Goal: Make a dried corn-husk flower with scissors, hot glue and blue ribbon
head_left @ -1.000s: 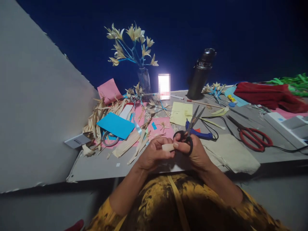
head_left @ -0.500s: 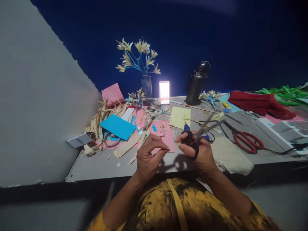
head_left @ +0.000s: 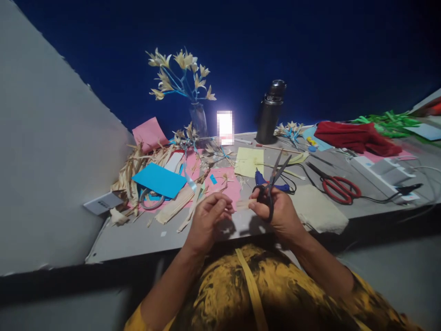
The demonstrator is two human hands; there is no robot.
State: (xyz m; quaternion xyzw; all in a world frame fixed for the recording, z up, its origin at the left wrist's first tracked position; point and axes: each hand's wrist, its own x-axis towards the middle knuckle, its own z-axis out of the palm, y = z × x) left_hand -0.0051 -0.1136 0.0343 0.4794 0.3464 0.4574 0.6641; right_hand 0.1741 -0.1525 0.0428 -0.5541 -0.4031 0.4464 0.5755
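My right hand (head_left: 284, 214) holds a pair of scissors (head_left: 270, 197) with dark handles. The blades point up and away, slightly apart. Between its thumb and fingers a small pale strip (head_left: 243, 204), blurred, sticks out toward the left. Across from it, my left hand (head_left: 210, 218) has its fingers curled in against the thumb; whether anything tiny is in them cannot be made out. Beneath the hands lies pink paper (head_left: 225, 181) with scraps on it. A blue glue gun (head_left: 280, 187) rests just behind the scissors.
Dried husks (head_left: 132, 170), a blue sheet (head_left: 159, 179) and a tape roll (head_left: 151, 202) crowd the left. A flower vase (head_left: 199, 119) and a dark flask (head_left: 270, 112) stand behind. Red-handled scissors (head_left: 341, 189), a cloth (head_left: 322, 209) and a white power strip (head_left: 374, 177) lie right.
My left hand's pinch has loosened and its fingers have curled in. My right hand has closed its thumb and fingers on a pale strip, and the scissors now point more upright. The view has shifted.
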